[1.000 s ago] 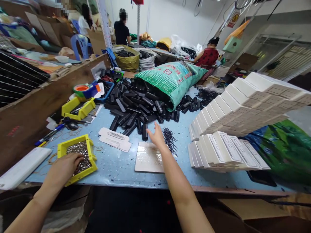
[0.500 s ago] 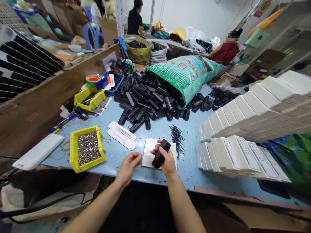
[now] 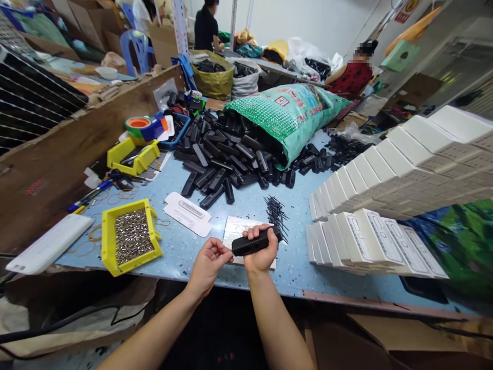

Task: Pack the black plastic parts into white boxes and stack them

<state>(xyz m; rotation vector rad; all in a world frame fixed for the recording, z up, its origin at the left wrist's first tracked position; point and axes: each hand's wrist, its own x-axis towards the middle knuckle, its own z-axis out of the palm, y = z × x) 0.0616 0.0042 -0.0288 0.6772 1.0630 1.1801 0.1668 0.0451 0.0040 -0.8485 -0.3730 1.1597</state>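
My right hand (image 3: pixel 262 252) is wrapped round an oblong black plastic part (image 3: pixel 252 242), held nearly level above a white block (image 3: pixel 235 226). At the part's left end, the fingertips of my left hand (image 3: pixel 210 259) are pinched together; whatever they hold is too small to make out. Thin black sticks (image 3: pixel 276 213) lie in a loose bunch just beyond my right hand. To the left stands a yellow bin (image 3: pixel 106 241) of small metal pieces (image 3: pixel 134 234). A flat white card (image 3: pixel 187 213) rests between the bin and the block.
Similar black parts (image 3: pixel 215 169) spill from a green woven sack (image 3: pixel 292 110) at the back. White boxes (image 3: pixel 370 180) stand in stacked rows on the right. A second yellow bin (image 3: pixel 134 156), tape rolls (image 3: pixel 139 125) and a wooden board (image 3: pixel 57 133) are on the left. Two people (image 3: pixel 206 28) sit farther off.
My right hand has turned the black part from steeply tilted to nearly level. My left hand has moved right and up to its end. The view has shifted slightly.
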